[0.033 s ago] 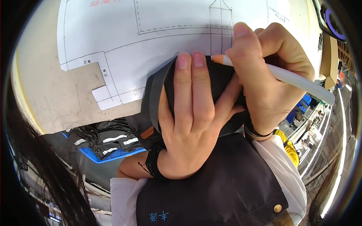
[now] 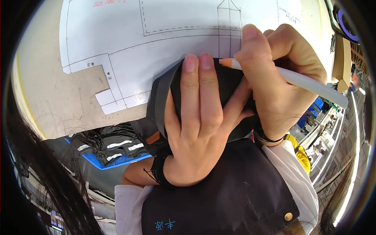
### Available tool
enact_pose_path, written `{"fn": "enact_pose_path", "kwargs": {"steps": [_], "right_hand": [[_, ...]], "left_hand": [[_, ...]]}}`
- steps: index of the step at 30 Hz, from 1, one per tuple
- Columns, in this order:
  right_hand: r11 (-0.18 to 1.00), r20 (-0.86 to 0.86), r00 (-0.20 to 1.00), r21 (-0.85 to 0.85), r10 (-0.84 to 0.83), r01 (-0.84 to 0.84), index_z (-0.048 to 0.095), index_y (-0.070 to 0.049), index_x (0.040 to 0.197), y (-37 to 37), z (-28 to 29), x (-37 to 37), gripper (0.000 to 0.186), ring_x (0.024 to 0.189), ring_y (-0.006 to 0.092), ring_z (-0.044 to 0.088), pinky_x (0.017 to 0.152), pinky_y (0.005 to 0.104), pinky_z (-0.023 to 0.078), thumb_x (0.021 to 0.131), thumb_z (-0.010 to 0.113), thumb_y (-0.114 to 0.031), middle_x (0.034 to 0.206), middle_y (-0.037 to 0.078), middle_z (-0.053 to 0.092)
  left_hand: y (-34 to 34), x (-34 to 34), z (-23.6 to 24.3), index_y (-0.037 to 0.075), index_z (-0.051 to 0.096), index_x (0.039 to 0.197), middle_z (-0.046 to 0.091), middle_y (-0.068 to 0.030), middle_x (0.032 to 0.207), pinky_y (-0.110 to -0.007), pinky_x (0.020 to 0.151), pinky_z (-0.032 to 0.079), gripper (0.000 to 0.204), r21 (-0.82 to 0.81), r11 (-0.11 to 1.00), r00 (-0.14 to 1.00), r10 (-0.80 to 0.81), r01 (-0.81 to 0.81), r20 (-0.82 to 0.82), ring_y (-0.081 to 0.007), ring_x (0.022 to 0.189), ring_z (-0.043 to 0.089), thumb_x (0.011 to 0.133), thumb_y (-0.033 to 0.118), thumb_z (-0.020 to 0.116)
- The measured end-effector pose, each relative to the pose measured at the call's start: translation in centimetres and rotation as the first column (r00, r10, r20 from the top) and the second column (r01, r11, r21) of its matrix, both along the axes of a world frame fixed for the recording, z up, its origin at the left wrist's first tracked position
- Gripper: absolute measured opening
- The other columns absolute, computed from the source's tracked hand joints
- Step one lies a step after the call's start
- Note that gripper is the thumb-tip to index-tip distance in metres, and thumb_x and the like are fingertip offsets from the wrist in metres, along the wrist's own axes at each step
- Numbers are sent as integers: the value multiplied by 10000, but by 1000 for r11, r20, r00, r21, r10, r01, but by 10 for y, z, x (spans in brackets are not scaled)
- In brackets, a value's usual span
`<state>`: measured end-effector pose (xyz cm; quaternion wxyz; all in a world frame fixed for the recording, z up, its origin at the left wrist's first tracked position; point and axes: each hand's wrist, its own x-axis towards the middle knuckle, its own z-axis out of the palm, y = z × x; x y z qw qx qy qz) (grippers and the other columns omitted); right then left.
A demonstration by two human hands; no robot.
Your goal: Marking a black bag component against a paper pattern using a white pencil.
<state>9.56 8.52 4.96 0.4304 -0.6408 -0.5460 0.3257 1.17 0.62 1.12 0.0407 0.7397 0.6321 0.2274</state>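
Note:
My left hand [image 2: 196, 125] lies with its fingers stretched out, pressing on a black fabric piece [image 2: 229, 72]. Its index and middle fingertips reach the far edge of the fabric. Along the left of that piece runs a stiff dark-grey band [image 2: 166, 92] with mesh beside it. My right hand [image 2: 280, 74] is closed around a white marking pencil [image 2: 305, 83] with an orange tip. The tip touches or hovers just over the fabric's far edge, right of my left fingertips; which, I cannot tell. Under the fabric's far side is a white paper pattern [image 2: 102, 35] with drawn lines.
The pattern lies on a pale tabletop [image 2: 51, 98]. Below the table's near edge, at the left, a blue tray [image 2: 102, 162] holds several black fabric items with white strips. A dark apron [image 2: 219, 192] covers my front. A cardboard box [image 2: 342, 62] stands at the right.

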Motion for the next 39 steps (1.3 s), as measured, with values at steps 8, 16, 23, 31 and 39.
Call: {"fn": "enact_pose_path", "kwargs": {"steps": [8,16,23,31,39], "right_hand": [[1000,-123,992,27,14,-11,531,-28,623,-5,-22,15,243,489,80,551,461,200,425,813,676,16,579,48,591],[971,-181,964,109,-193,214,512,-45,618,0,0,5,368,383,59,365,381,197,316,935,553,-226,494,24,465],[992,-49,994,70,-97,100,486,-61,553,-2,1,17,349,349,32,349,353,178,237,853,662,-96,502,24,521],[997,72,995,41,68,-71,530,-27,582,0,-2,26,300,390,39,416,383,202,376,836,684,-72,540,41,563],[993,86,992,76,88,-94,524,-20,581,3,-3,29,299,399,42,431,400,200,416,834,680,-54,529,42,550]], "left_hand": [[1,-1,2,211,665,1052,416,-180,1308,-577,989,371,364,-5,1000,1000,-2,2,-4,-398,1258,449,933,514,502],[2,-1,1,419,570,1275,467,-79,1321,-372,881,458,428,20,997,989,76,-74,-126,-216,1222,510,928,580,379],[2,-2,1,428,569,1272,463,-91,1337,-383,885,451,444,1,999,990,51,-51,-132,-227,1222,513,900,604,400],[0,0,9,301,651,1199,341,-164,1378,-591,997,335,500,-118,993,1000,-7,4,-23,-389,1302,362,817,610,559],[1,2,9,293,661,1176,338,-158,1381,-586,996,336,488,-113,994,1000,-11,8,-27,-394,1298,366,828,615,546]]}}
